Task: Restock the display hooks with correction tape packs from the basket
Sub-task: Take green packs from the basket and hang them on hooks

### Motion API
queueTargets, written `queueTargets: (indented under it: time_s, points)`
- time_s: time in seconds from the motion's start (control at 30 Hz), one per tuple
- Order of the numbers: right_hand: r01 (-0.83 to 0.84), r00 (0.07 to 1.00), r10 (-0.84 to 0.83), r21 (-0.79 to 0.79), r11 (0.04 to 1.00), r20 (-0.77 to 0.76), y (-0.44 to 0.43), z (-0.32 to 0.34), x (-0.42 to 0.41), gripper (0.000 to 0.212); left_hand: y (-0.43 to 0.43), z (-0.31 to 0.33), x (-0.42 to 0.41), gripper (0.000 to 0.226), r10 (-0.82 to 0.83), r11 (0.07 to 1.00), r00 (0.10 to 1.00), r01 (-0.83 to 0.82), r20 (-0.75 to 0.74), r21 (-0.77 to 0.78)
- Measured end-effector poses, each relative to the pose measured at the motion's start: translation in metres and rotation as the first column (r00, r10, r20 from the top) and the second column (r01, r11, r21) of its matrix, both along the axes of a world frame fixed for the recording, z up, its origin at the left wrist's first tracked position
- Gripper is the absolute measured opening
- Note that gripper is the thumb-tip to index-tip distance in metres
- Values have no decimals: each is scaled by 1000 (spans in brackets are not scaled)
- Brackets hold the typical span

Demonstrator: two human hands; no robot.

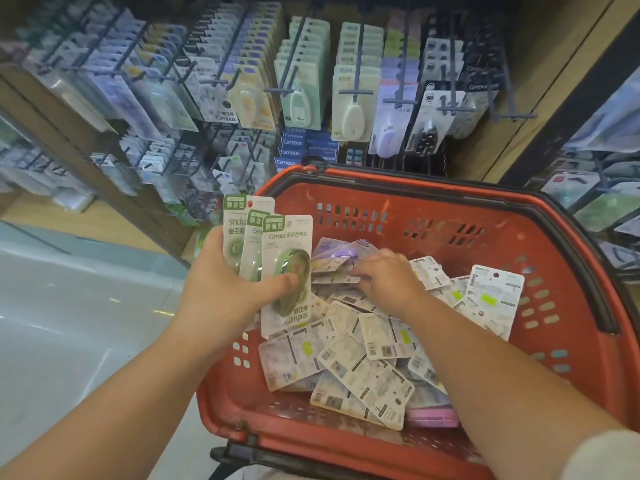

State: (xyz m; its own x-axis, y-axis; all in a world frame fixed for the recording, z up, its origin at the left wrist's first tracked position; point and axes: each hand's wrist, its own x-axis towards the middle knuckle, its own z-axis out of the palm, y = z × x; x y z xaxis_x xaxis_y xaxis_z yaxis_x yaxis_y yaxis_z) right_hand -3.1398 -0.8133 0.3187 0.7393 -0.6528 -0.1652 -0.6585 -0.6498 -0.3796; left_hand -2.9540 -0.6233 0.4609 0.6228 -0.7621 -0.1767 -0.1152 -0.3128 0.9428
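Restocking is at the collecting stage, with most of the work judged outstanding. The red shopping basket holds a deep, disordered heap of loose correction tape packs, most lying back-side up with barcodes showing, and a pink item sits under them at the near corner (its nature cannot be read). The display hooks above the basket mostly carry rows of carded packs already; a hook at the far right appears to carry nothing. No pack is on its way to a hook at this moment. The left hand is raised over the basket's left rim, forearm angled up from the lower left, gripping a fan of three green-labelled packs upright, thumb pressed across the front blister and fingers behind the cards. The right hand reaches palm down into the heap, fingers pointing left among the packs at the far side; whether it has pinched one cannot be told, since the fingertips are buried among the cards.
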Motion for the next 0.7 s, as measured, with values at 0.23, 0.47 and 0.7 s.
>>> queueTargets:
  time_s: [0.23, 0.47, 0.7]
  points:
    - [91, 901, -217, 325, 941, 376, 1, 75, -13, 12, -6, -3, 3, 84, 22, 1000, 1000, -22, -15, -21]
    - [-50, 784, -346, 609, 792, 515, 24, 166, -50, 12, -25, -6, -11, 83, -23, 999, 994, 21, -103, -26]
    - [155, 717, -482, 559, 815, 504, 40, 164, -37, 16, -34, 3, -44, 50, -247, 969, 908, 223, -337, -108]
